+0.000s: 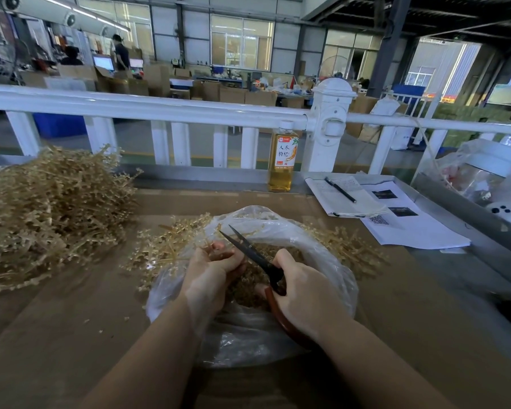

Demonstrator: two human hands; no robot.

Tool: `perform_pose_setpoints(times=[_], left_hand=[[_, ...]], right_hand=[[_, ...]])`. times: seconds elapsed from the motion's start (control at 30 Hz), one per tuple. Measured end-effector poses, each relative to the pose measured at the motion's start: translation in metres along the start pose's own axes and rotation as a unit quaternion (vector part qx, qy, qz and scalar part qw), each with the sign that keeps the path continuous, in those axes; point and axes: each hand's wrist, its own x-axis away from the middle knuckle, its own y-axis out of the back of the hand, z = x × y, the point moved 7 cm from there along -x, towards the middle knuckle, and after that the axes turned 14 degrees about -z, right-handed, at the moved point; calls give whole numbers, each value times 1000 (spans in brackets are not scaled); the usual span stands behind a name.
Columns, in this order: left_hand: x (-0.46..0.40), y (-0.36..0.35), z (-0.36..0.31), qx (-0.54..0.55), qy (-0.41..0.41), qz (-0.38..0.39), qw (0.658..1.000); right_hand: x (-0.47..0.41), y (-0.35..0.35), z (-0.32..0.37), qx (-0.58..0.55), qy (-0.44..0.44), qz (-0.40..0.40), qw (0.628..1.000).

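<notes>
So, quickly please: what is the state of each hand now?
Left hand: pinches a tan sprig over the plastic bag.
Right hand: grips the scissors, blades open.

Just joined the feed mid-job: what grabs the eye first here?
Open black scissors in the right grip, blades pointing toward the left grip, which holds a tan sprig over the clear plastic bag. A heap of tan sprigs fills the left side, and an amber bottle stands by the white railing.
</notes>
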Motion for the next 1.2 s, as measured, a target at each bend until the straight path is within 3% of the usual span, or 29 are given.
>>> perform_pose_setpoints(times=[0.23,0.63,0.9,1.07,1.2], left_hand=[[1,-1,0,-44,-4,4,999],[1,-5,3,-20,4,45,999],[0,-3,0,4,5,83,997],[12,-10,-7,-37,4,111,993],[11,-7,-2,-41,34,49,997]], right_hand=[[0,1,-1,-3,2,1,1000],[1,-2,-4,6,2,-6,1000],[0,8,-6,-25,-57,-57,996],[1,4,-5,-19,-61,-27,998],[3,5,-3,-21,-56,-16,998]])
